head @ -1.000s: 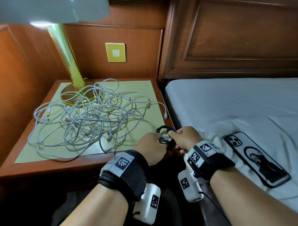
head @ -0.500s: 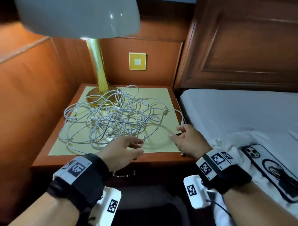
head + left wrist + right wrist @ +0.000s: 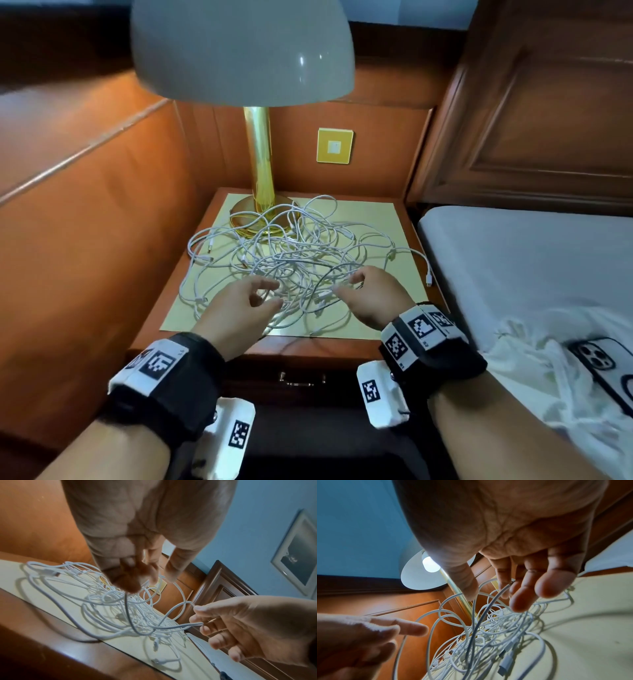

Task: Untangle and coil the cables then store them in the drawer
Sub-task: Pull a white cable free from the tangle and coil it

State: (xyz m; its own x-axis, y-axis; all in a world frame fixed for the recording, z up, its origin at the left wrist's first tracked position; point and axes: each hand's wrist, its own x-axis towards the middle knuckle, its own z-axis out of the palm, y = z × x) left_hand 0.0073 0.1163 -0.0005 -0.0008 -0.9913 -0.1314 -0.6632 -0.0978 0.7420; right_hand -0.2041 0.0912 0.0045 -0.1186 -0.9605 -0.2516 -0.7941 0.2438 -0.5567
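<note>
A tangle of white cables lies on the yellow mat of the wooden nightstand. Both my hands are in its near side. My left hand pinches a strand with bunched fingertips. My right hand pinches cable loops between thumb and fingers. One strand sags between the two hands. In the right wrist view a cable runs up between the right hand's fingers. The drawer under the top is closed, with a brass handle.
A gold lamp stands at the back of the nightstand, its grey shade hanging over the cables. A wooden wall panel is to the left. The bed on the right holds crumpled white cloth and a phone.
A second ago both hands held a small black coiled cable at the nightstand's front edge. They then parted and moved forward into the white tangle; the black cable is out of view.
</note>
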